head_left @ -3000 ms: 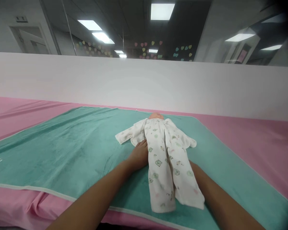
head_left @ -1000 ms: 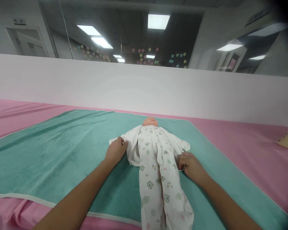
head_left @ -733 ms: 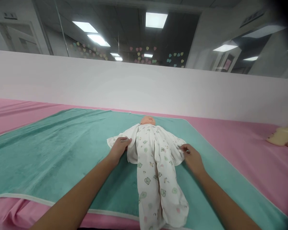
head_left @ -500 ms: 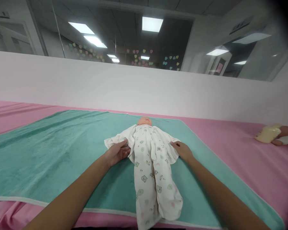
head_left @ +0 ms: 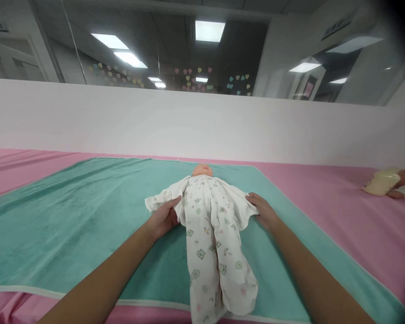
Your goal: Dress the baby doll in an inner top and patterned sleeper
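Observation:
A baby doll [head_left: 202,170] lies on its back on a teal towel [head_left: 70,216], dressed in a white printed romper [head_left: 212,238] whose empty legs trail toward me. My left hand [head_left: 162,219] lies against the doll's left side, fingers stretched under the spread sleeve. On the other side, my right hand [head_left: 263,211] rests flat by the edge of the garment, fingers extended. Neither hand grips the cloth.
The towel covers a pink sheet [head_left: 340,216] on a wide surface, with a white partition [head_left: 202,121] behind it. At the far right another person's hand [head_left: 403,184] rests near a cream-coloured object [head_left: 380,182].
Both hands released their pinch on the garment's sides and now lie flat beside the doll. The view drifted left, bringing the far-right object and another person's hand into view.

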A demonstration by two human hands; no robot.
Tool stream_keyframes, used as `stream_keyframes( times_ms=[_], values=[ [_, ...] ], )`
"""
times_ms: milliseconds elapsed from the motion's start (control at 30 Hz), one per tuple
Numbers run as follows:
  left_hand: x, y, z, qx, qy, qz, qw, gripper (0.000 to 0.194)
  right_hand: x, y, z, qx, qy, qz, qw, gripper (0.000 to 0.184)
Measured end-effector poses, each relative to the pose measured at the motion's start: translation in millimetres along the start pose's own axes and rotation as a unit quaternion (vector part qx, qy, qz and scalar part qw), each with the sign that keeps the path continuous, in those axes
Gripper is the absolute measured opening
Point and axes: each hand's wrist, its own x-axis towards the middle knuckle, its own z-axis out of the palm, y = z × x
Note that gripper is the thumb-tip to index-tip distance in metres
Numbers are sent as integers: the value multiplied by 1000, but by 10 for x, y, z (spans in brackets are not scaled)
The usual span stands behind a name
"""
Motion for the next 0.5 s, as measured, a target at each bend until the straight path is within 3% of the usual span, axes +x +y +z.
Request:
stream_keyframes(
  times_ms=[133,267,333,400,500],
  values=[
    [42,-13,21,14,-6,79,997,42,59,-89,163,187,-38,-25,981,22],
    [105,-25,21,10,-7,105,994,50,159,-279,558,213,-65,-73,972,19],
    [113,-15,23,-6,-6,118,993,50,152,-395,786,134,-92,-90,983,19],
    [104,10,24,-25,-3,136,990,48,81,-482,977,-12,-125,-118,985,18],
    [82,63,10,-32,8,150,988,43,-93,-521,1141,-198,-152,-176,952,18]
  ],
)
